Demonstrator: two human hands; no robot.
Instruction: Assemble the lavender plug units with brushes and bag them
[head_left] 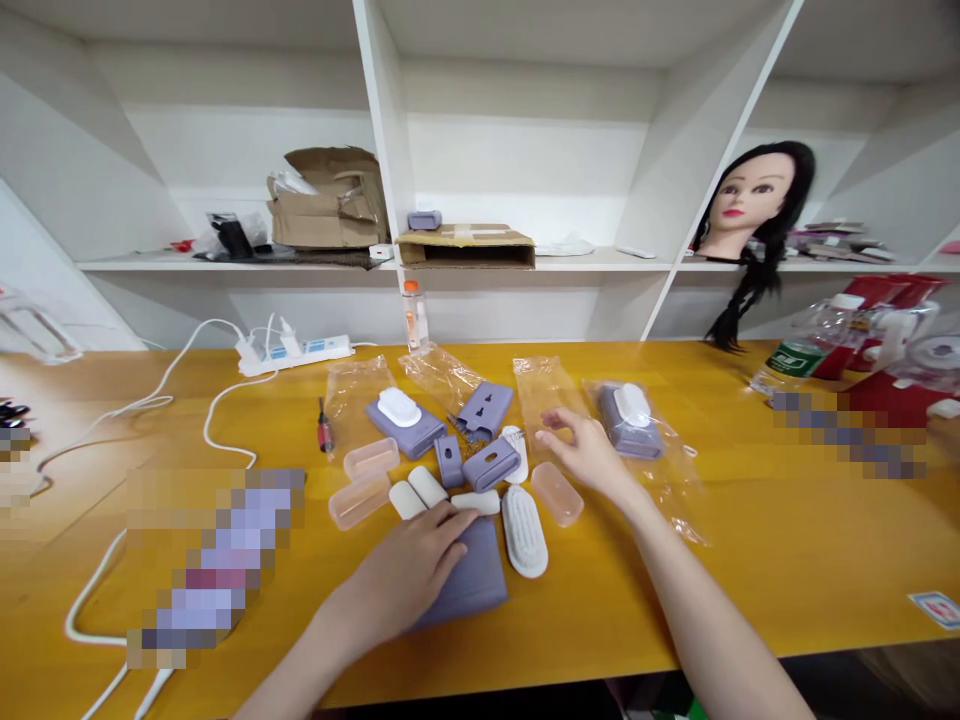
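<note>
My left hand (412, 560) lies with fingers extended over a flat purple plastic case (480, 575), its fingertips at a white rounded block (478, 503). My right hand (581, 448) hovers over the table with fingers apart and nothing between them, close to a clear plastic bag (544, 390) and a translucent pink tray (557, 494). Between the hands sit small purple housings (491, 465), a purple shell with keyhole slots (485, 408) and metal springs (466, 430). A white ridged oval piece (525, 532) is right of the case. More pink trays (360, 499) lie left.
Bagged, a purple case with a white oval top (626, 425) is at the right; a similar case (405, 425) stands left of centre. A red-handled screwdriver (324, 430), power strip (296, 354) with cables, and water bottle (806, 345) surround the work. Shelves rise behind.
</note>
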